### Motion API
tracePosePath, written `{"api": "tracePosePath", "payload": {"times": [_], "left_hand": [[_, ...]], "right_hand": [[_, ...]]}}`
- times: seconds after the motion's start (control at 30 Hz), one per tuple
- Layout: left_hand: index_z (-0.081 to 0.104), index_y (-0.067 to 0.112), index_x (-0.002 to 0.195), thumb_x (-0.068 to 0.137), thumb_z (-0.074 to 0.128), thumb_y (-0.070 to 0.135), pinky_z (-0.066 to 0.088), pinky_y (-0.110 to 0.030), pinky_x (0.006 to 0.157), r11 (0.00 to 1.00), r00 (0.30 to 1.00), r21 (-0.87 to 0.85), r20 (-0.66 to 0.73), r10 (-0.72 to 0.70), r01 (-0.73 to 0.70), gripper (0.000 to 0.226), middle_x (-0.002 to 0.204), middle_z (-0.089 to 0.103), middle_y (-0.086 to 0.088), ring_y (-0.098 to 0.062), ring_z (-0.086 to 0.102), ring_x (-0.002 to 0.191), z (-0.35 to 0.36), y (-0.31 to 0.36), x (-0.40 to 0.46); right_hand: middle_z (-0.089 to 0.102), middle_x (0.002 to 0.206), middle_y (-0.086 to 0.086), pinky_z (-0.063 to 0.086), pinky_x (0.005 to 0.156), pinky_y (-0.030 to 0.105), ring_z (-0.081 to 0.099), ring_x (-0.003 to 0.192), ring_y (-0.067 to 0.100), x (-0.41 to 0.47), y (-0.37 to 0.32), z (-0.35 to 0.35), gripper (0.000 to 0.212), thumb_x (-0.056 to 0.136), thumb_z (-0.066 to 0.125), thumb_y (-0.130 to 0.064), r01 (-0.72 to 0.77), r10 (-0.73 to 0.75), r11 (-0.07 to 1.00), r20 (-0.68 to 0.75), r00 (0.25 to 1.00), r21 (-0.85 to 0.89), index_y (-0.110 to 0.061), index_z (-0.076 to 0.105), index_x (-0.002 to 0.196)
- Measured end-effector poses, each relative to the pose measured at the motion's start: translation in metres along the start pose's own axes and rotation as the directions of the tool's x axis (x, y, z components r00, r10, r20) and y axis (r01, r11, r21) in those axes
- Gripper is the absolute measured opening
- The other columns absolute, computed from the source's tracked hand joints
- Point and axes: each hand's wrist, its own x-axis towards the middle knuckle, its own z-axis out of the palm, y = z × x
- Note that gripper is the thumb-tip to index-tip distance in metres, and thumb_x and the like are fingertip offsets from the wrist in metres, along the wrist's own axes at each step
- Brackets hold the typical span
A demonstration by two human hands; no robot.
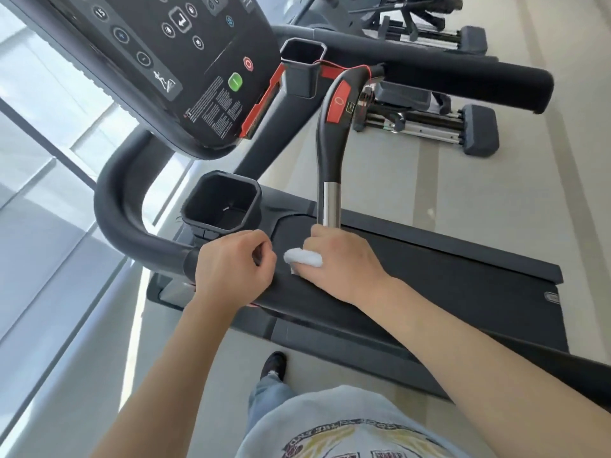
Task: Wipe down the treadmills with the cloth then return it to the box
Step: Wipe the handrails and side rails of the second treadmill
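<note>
A black treadmill [429, 266] lies across the view, its console [185, 61] at top left. My right hand [340, 259] grips the lower end of the centre handle [330, 153], just below its silver section, with a small white cloth [302, 257] bunched under the fingers. My left hand [231, 262] curls over the near side handrail [132, 226], close to the cloth. Whether its fingers pinch anything is unclear. The box is not in view.
Two black cup holders [221, 203] [302, 66] flank the console. A far handrail [463, 77] runs to the right. Other gym machines [429, 117] stand on the pale floor beyond. Glass panels [39, 160] lie to the left. My shoe [274, 365] stands beside the deck.
</note>
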Motion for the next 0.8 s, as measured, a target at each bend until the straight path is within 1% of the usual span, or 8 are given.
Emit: {"api": "tracePosePath", "payload": {"times": [0.07, 0.13, 0.3, 0.4, 0.47, 0.57, 0.7, 0.8], "left_hand": [[0.067, 0.026, 0.074, 0.090, 0.050, 0.030, 0.049, -0.034, 0.058, 0.996, 0.997, 0.045, -0.018, -0.075, 0.076, 0.024, 0.062, 0.061, 0.009, -0.014, 0.057, 0.061, 0.001, 0.005, -0.003], [0.066, 0.026, 0.073, 0.092, 0.049, 0.031, 0.045, -0.032, 0.060, 0.992, 0.995, 0.074, -0.033, -0.098, 0.100, 0.026, 0.061, 0.060, 0.008, -0.015, 0.057, 0.061, 0.003, 0.012, -0.008], [0.068, 0.022, 0.076, 0.096, 0.050, 0.026, 0.041, -0.037, 0.077, 0.993, 0.996, 0.096, -0.057, 0.075, -0.069, 0.027, 0.070, 0.065, 0.009, -0.016, 0.058, 0.067, 0.028, 0.061, -0.041], [0.070, 0.024, 0.081, 0.098, 0.052, 0.025, 0.039, -0.037, 0.082, 0.990, 0.991, 0.104, -0.085, 0.104, -0.095, 0.025, 0.079, 0.065, 0.011, -0.013, 0.056, 0.073, 0.050, 0.100, -0.057], [0.071, 0.026, 0.079, 0.099, 0.053, 0.025, 0.040, -0.037, 0.081, 0.983, 0.986, 0.110, -0.065, 0.154, -0.146, 0.027, 0.079, 0.065, 0.011, -0.014, 0.056, 0.073, 0.061, 0.124, -0.063], [0.068, 0.025, 0.074, 0.100, 0.049, 0.030, 0.041, -0.035, 0.074, 0.973, 0.979, 0.105, 0.031, 0.202, -0.204, 0.032, 0.073, 0.062, 0.011, -0.015, 0.054, 0.067, 0.073, 0.160, -0.066], [0.064, 0.024, 0.073, 0.102, 0.042, 0.037, 0.042, -0.033, 0.065, 0.950, 0.942, 0.037, 0.150, 0.302, -0.310, 0.039, 0.069, 0.058, 0.011, -0.014, 0.052, 0.064, 0.088, 0.204, -0.069], [0.060, 0.023, 0.071, 0.103, 0.039, 0.040, 0.043, -0.035, 0.056, 0.924, 0.906, 0.017, 0.206, 0.371, -0.382, 0.042, 0.067, 0.055, 0.009, -0.016, 0.051, 0.062, 0.102, 0.238, -0.072]], "right_hand": [[0.047, 0.075, -0.008, 0.034, 0.059, 0.035, 0.051, 0.069, 0.017, -0.007, -0.002, -0.007, 0.040, 0.095, 0.047, -0.064, -0.025, 0.022, 0.999, 0.072, 0.997, 0.036, -0.031, 0.067, 0.083], [0.055, 0.074, -0.008, 0.039, 0.060, 0.036, 0.055, 0.071, 0.018, -0.016, 0.003, -0.013, 0.042, 0.097, 0.054, -0.065, -0.096, 0.079, 0.983, 0.111, 0.991, 0.154, -0.028, 0.056, 0.076], [0.064, 0.075, -0.008, 0.042, 0.063, 0.036, 0.060, 0.074, 0.015, -0.040, 0.029, -0.031, 0.044, 0.095, 0.058, -0.066, -0.186, 0.126, 0.929, 0.197, 0.972, 0.321, -0.028, 0.060, 0.074], [0.064, 0.070, -0.002, 0.043, 0.065, 0.041, 0.060, 0.071, 0.022, -0.067, 0.058, -0.045, 0.050, 0.095, 0.059, -0.060, -0.277, 0.194, 0.922, 0.295, 0.936, 0.272, -0.017, 0.060, 0.069], [0.063, 0.064, -0.002, 0.047, 0.066, 0.041, 0.060, 0.068, 0.023, -0.095, 0.084, -0.056, 0.055, 0.090, 0.058, -0.066, -0.385, 0.289, 0.896, 0.368, 0.884, 0.221, -0.017, 0.060, 0.064], [0.048, 0.055, -0.003, 0.037, 0.061, 0.039, 0.048, 0.060, 0.021, -0.145, 0.125, -0.080, 0.061, 0.087, 0.060, -0.069, -0.484, 0.394, 0.858, 0.384, 0.835, 0.173, -0.013, 0.051, 0.062], [0.039, 0.061, 0.000, 0.028, 0.062, 0.037, 0.039, 0.062, 0.020, -0.216, 0.168, -0.120, 0.062, 0.090, 0.063, -0.064, -0.593, 0.523, 0.789, 0.331, 0.786, 0.162, -0.008, 0.049, 0.069], [0.037, 0.060, -0.002, 0.027, 0.061, 0.036, 0.038, 0.059, 0.019, -0.246, 0.180, -0.139, 0.059, 0.091, 0.065, -0.062, -0.633, 0.586, 0.753, 0.256, 0.769, 0.176, -0.014, 0.041, 0.065]]}}
